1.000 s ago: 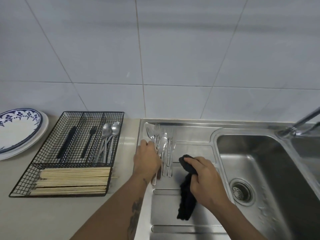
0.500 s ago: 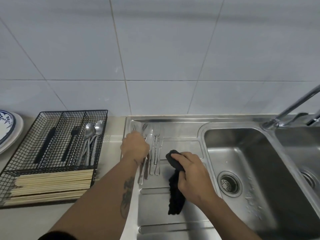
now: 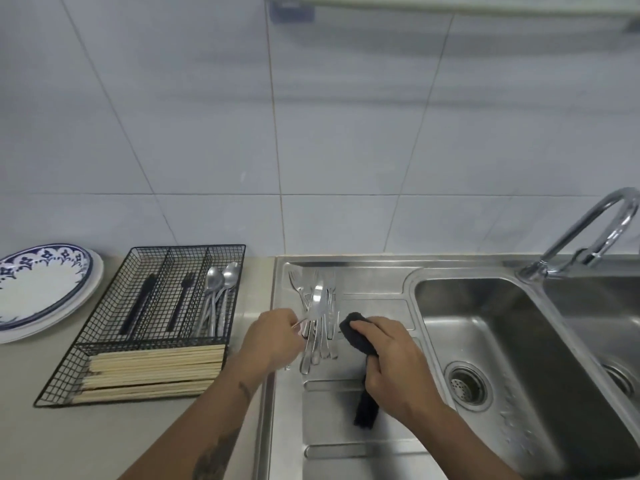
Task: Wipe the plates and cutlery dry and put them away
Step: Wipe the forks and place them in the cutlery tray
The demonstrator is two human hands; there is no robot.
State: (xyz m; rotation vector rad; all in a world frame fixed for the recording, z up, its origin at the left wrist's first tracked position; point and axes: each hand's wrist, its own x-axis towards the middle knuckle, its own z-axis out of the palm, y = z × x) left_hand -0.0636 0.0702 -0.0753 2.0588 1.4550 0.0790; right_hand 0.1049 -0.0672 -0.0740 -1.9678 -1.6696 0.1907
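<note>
Several steel forks and knives (image 3: 320,317) lie side by side on the steel draining board (image 3: 363,403) left of the sink. My left hand (image 3: 273,337) pinches the handle of one piece at the left edge of that bunch and lifts its end slightly. My right hand (image 3: 391,362) grips a black cloth (image 3: 362,372) just right of the cutlery; the cloth's tail hangs down onto the board. A black wire cutlery tray (image 3: 114,341) on the counter holds black utensils, spoons (image 3: 218,299) and chopsticks (image 3: 152,370). Stacked blue-patterned plates (image 3: 38,289) sit at far left.
The sink basin (image 3: 491,341) with its drain strainer (image 3: 467,384) lies to the right, and a curved chrome tap (image 3: 585,230) rises behind it. A second basin shows at the right edge. A tiled wall stands behind; beige counter runs in front of the tray.
My left hand has slid down from the fork heads to the handles and now pinches one piece. My right hand keeps holding the cloth. The camera has tilted up.
</note>
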